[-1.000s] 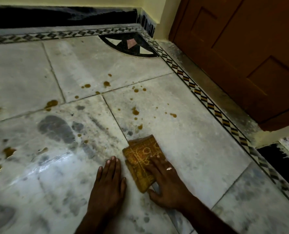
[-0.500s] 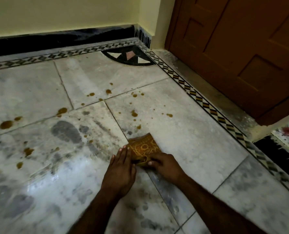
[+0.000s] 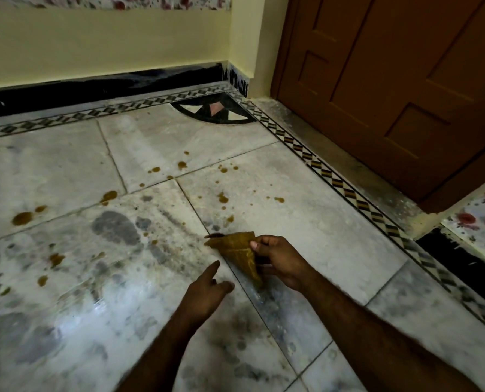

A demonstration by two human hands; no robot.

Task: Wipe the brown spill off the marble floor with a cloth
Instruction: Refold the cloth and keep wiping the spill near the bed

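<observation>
We held the mustard-brown cloth [image 3: 238,253] pinched in our right hand [image 3: 278,261], thumb and fingers curled round its bunched edge, low over the marble floor [image 3: 306,222], well out from the wooden door [image 3: 391,94]. Our left hand [image 3: 204,290] hung loose and held nothing, forefinger stretched out, just past the cloth on the side away from the door. Brown drops of the spill [image 3: 222,197] dotted the slabs, the nearest well short of the door, the rest scattered farther from it

Mustard cloth [image 3: 240,256] bunched, off floor, brown spill [image 3: 222,197] beyond
</observation>
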